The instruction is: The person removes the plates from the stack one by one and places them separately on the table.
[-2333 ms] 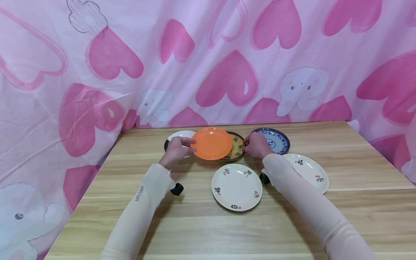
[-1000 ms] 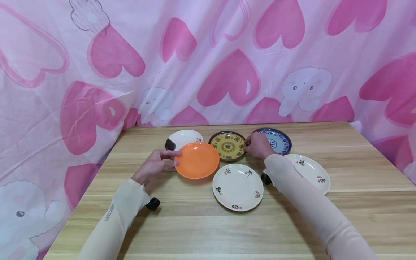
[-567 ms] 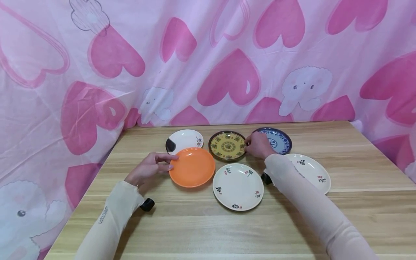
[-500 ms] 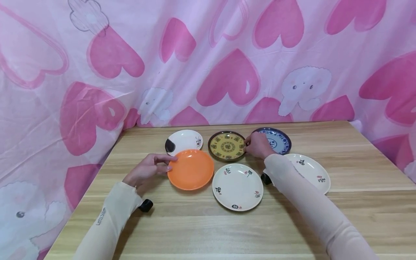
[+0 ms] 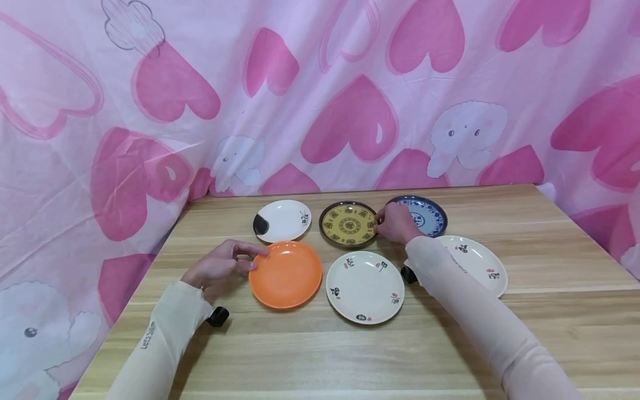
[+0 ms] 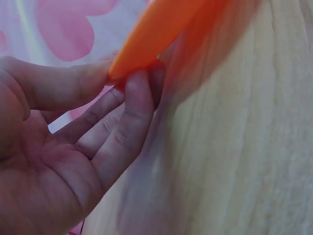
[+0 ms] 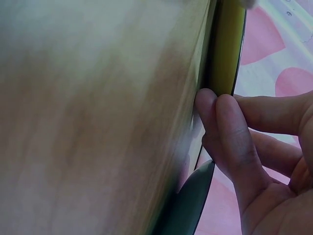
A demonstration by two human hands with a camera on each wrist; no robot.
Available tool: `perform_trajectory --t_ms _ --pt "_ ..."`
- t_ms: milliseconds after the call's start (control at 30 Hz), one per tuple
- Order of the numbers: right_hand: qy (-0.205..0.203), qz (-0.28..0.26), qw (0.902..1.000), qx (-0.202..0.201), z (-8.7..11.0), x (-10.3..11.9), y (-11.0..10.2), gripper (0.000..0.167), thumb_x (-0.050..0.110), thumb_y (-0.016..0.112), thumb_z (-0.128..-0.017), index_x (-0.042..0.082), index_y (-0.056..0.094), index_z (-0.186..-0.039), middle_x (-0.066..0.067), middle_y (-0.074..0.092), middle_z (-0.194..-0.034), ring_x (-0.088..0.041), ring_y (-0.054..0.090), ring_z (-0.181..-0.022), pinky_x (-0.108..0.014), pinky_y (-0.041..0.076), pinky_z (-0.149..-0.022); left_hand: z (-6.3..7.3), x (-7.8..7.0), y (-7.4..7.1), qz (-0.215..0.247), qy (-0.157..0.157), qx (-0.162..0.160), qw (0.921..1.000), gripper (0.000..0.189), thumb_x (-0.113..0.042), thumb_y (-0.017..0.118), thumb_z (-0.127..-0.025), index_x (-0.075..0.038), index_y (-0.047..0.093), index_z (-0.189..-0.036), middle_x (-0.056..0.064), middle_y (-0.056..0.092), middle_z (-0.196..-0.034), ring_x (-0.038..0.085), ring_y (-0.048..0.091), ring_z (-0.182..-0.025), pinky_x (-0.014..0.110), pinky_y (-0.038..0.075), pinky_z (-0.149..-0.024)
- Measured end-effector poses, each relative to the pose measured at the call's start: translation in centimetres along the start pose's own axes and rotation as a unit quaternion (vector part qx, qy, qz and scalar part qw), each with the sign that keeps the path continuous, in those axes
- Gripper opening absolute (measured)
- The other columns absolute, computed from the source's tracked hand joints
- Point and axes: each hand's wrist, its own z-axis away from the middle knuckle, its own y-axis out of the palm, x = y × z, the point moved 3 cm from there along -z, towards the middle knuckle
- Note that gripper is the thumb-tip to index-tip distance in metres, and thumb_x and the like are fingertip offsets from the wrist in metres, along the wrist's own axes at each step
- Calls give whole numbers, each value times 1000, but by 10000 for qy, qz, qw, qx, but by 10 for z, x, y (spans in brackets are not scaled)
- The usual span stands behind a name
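Note:
By its left rim, an orange plate is pinched by my left hand. In the left wrist view my thumb lies on one side of the orange rim and fingers on the other, close over the wood. My right hand holds the right edge of a yellow patterned plate with a dark rim. The right wrist view has my fingertips at that yellow plate's edge. Partly behind the right hand is a blue-and-white plate.
A cream plate with small prints sits right of the orange one. Another cream plate is partly covered by the right sleeve. A white plate with a black patch lies at the back left of the wooden table. A pink heart-print curtain hangs behind.
My left hand has brought the orange plate leftward and toward me, from over the yellow and white plates to a spot left of the front cream plate. The right hand stays at the yellow plate.

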Motion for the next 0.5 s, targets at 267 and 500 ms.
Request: perform_trajectory --t_ms 267,500 --pt "2 24 10000 17 2 0 -1 35 10 73 -87 -1 70 -120 -20 72 -111 -30 64 -99 -39 56 -86 -1 -4 -1 -408 145 222 9988 33 -1 62 -93 -3 67 -126 19 61 -137 18 62 -108 23 57 -88" --pt "-30 7 10000 -37 2 2 -1 36 10 73 -87 -1 70 -121 -19 72 -110 -29 64 -98 -38 55 -85 2 -17 -4 -1318 485 445 9891 33 -1 67 -91 -1 68 -124 19 69 -127 22 66 -108 26 57 -91"
